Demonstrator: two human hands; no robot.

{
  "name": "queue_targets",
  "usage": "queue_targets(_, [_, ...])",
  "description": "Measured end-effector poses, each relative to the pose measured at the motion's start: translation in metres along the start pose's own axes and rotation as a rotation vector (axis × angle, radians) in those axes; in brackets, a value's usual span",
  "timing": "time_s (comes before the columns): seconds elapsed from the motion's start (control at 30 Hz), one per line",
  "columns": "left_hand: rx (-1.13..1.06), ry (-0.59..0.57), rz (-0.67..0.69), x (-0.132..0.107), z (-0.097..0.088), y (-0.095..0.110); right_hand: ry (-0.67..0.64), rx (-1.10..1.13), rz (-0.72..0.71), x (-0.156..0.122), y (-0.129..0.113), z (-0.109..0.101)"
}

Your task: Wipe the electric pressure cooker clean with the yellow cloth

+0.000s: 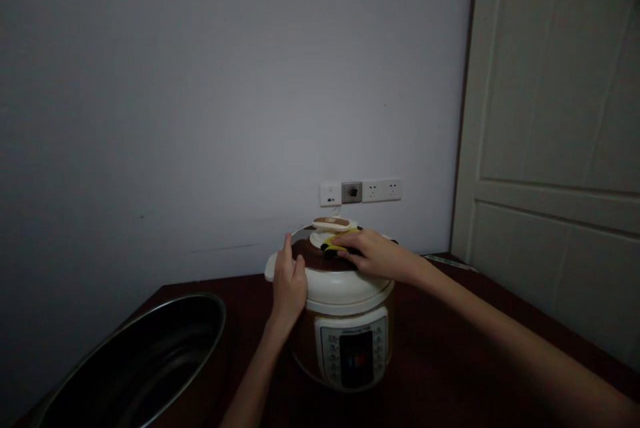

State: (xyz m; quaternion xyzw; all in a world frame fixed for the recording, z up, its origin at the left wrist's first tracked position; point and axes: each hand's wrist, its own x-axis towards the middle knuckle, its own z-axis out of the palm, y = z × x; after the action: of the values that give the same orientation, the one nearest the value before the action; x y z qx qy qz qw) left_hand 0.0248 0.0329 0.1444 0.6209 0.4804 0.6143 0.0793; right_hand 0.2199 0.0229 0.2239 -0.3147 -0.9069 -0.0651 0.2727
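One view, head cam, dim room. An electric pressure cooker (345,348) stands on a dark reddish wood table (440,355), toward the back, just in front of the wall. Both hands are on its lid (345,286), which is cream at the rim, brown on top.

L hand (289,288) is on the near-left side of the lid, upright, fingers up against the rim and brown top: it looks like a grip on the edge, not a firm clench. R hand (374,255) lies across the top from the right, fingers out, on or just over a yellow-and-black piece (334,245). Can't tell if it's gripping that piece or only resting there; the fingers hide most of it, so what it is stays unclear.

Above the fingers sits a cream oval knob (333,223) w/ a brown inset, and a thin pale line (301,230) runs left from under it, too fine to identify. A cream lid handle (271,267) sticks out left, just beside L hand.

Cooker's front panel (356,358) is too dark to read. L forearm is cut off by the bottom edge, R arm by the right edge.

A steel pot (143,361) lies left of the cooker, dark inside, cut off at the bottom-left corner — a strip of table shows between them. Behind: wall sockets (361,192); right: a cream door (545,101).
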Motion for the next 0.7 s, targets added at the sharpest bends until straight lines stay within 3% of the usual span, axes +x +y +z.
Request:
queue_targets(0.17, [0.001,-0.022,0.001,0.001,-0.002,0.0,-0.014,0.096,0.018,-0.017,-0.003,-0.007])
queue_targets(0.33, [-0.002,-0.02,0.008,0.0,-0.002,0.0,0.065,0.161,0.043,-0.038,-0.006,-0.01])
queue_targets(0.7, [0.058,-0.034,0.066,0.0,-0.003,0.0,0.263,0.062,0.059,-0.054,-0.008,0.012])
